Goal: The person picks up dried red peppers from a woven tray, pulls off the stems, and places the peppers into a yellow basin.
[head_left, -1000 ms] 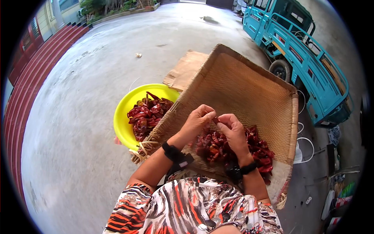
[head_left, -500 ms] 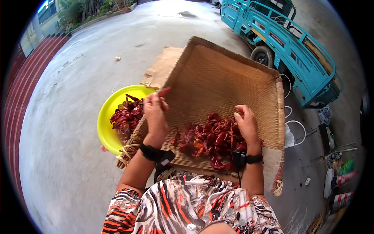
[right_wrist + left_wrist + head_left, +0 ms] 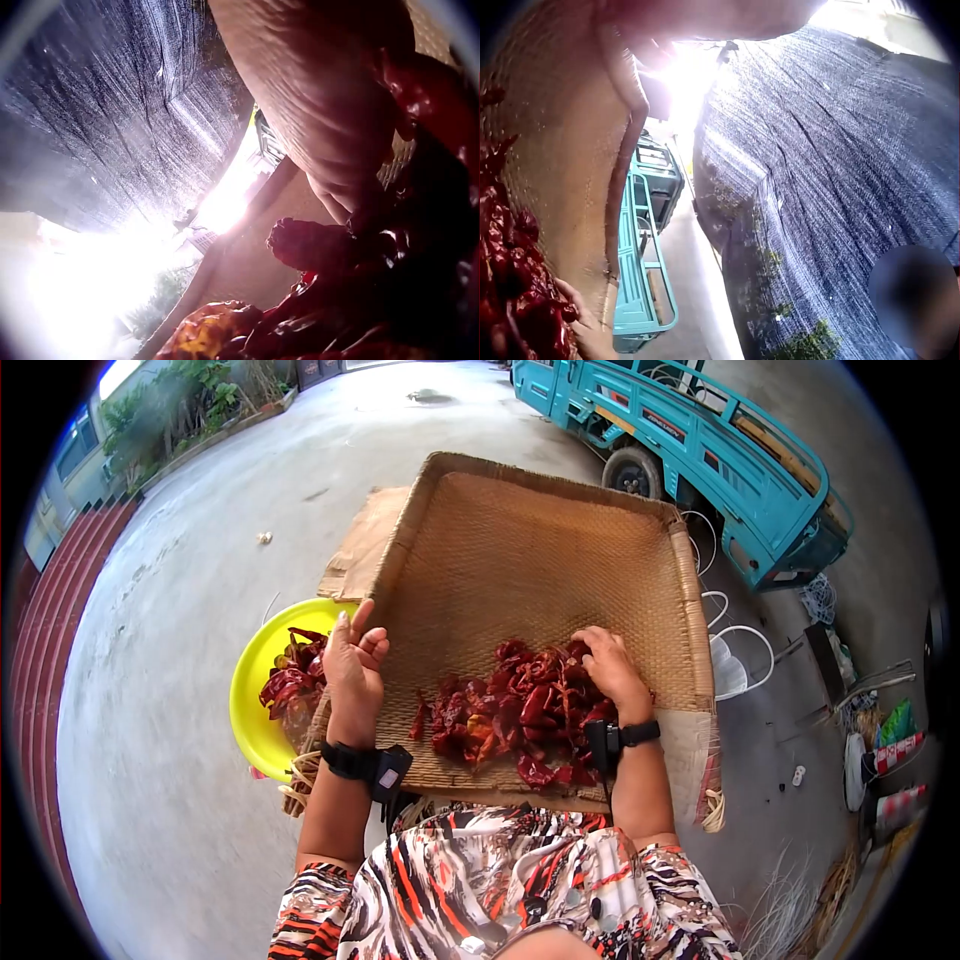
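A shallow woven basket (image 3: 560, 550) lies across the person's lap, with a heap of dried red chili peppers (image 3: 540, 705) towards its near side. Over the basket's left rim is the left hand (image 3: 355, 675), palm turned up and fingers loosely spread, with nothing in it. Beside that hand, a yellow basin (image 3: 245, 705) holds more dried peppers (image 3: 290, 685). The right hand (image 3: 612, 670) reaches down to the heap's upper right, fingers bent and fingertips among the peppers. Close peppers (image 3: 307, 244) crowd its fingers in the right wrist view; I cannot tell whether it grips one.
A flat cardboard piece (image 3: 365, 545) sticks out behind the basket's left side. Right of the basket is a white container with a looped handle (image 3: 740, 670). A teal cargo tricycle (image 3: 700, 455) stands at the back right, and red steps (image 3: 75, 600) run along the left.
Both hands were together over the heap, then parted. The left moved to the basin side with a pepper, now gone from its fingers. The right lowered into the heap. The head view turned rightward.
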